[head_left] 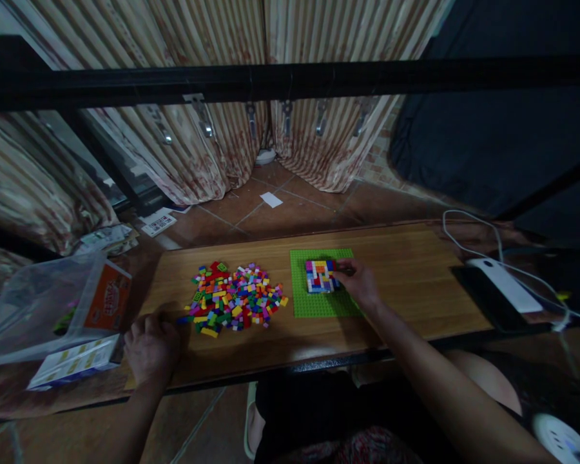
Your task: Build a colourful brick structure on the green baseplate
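Note:
A block build of white, red, blue, yellow and purple bricks stands on a green baseplate right of the table's middle. At the build's right edge is my right hand, its thumb and fingers pinched together. Whatever they hold is too small and dark to make out. My left hand rests on the table's left end with its fingers curled in, and I see nothing in it. Between the hands, nearer the left one, a loose heap of coloured bricks is spread out.
A clear plastic bin with an orange label and a white box lie left of the wooden table. On the right are a white power strip and cable. A black bar with hanging hooks crosses beyond the table.

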`<state>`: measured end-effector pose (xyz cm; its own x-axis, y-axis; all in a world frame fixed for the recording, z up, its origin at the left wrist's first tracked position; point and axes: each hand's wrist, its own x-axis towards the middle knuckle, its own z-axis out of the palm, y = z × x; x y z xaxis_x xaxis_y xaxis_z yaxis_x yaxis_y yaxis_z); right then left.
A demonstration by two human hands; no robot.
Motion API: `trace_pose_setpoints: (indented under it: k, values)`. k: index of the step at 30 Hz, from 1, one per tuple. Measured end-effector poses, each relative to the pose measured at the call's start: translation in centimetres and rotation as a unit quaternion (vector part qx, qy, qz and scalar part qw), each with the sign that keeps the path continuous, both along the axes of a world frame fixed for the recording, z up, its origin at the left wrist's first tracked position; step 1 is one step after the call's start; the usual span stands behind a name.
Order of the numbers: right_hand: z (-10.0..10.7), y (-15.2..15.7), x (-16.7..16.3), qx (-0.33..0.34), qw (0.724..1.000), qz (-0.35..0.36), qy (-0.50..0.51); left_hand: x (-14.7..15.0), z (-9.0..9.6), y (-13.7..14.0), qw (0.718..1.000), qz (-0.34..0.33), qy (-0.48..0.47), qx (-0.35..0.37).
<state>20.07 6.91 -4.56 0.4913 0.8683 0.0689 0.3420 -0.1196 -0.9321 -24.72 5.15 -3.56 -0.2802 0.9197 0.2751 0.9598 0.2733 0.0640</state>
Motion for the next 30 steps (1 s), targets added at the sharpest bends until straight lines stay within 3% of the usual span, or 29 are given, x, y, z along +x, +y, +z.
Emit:
trace_pose_setpoints:
  k: [6, 13, 30]
  values:
    - [-0.7, 0.4, -0.1, 0.008, 0.998, -0.008, 0.059, 0.3, 0.3, -0.1, 1.000, -0.002, -0.008, 0.003]
    - [-0.1, 0.8, -0.2, -0.024, 0.994, 0.010, 0.102, 0.3, 0.2, -0.1, 1.000, 0.001, -0.026, 0.016]
    - [0.4, 0.9, 0.1, -0.037, 0.996, 0.036, 0.078, 0.4, 0.3, -0.2, 1.000, -0.002, -0.017, 0.012]
